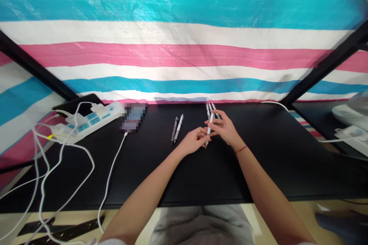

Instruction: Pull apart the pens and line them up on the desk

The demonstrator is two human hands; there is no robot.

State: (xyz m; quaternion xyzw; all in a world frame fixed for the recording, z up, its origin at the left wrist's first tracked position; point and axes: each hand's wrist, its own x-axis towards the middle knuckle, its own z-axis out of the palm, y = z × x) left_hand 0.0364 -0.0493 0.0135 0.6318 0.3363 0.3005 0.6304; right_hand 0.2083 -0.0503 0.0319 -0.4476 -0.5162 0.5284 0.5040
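A white pen [211,123] is held between both hands above the black table [138,176], its tip pointing down toward the front. The fingers of my left hand [194,140] pinch its lower part near the tip. My right hand [225,128] grips the upper part and wears a thin red string at the wrist. Just behind the right hand, several white pens [207,110] lie close together, partly hidden by its fingers. To the left of my hands, a dark pen [174,131] and a white-and-black pen [178,128] lie side by side.
At the left are a white power strip [94,121] with plugs and looping white cables, a dark tablet-like object behind it, and a phone [134,117] on a cable. Striped sheeting hangs behind the table. Another power strip [355,138] sits at the far right.
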